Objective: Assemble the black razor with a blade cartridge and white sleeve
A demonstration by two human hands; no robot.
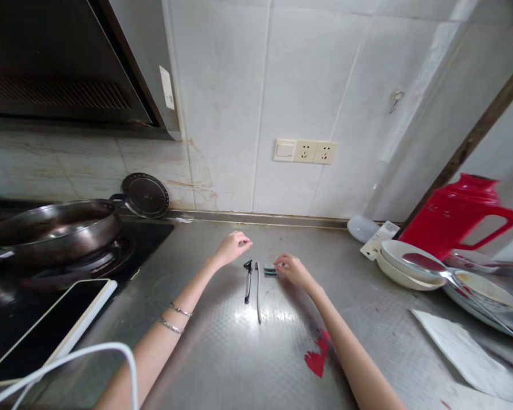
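Note:
My left hand hovers over the steel counter, its fingers loosely curled with a gap to the thumb and nothing seen between them. Just below and right of it lies a razor with a dark handle and green-edged head. Beside that, a thin pale toothbrush lies lengthwise. My right hand is at the right ends of small dark green razor cartridges, fingertips pinched at one of them. The fingers partly hide those ends.
At left, a steel pan sits on the black stove, near a phone and white cable. Right of the arms are a red thermos jug, stacked bowls and white paper. A red heart sticker marks the counter.

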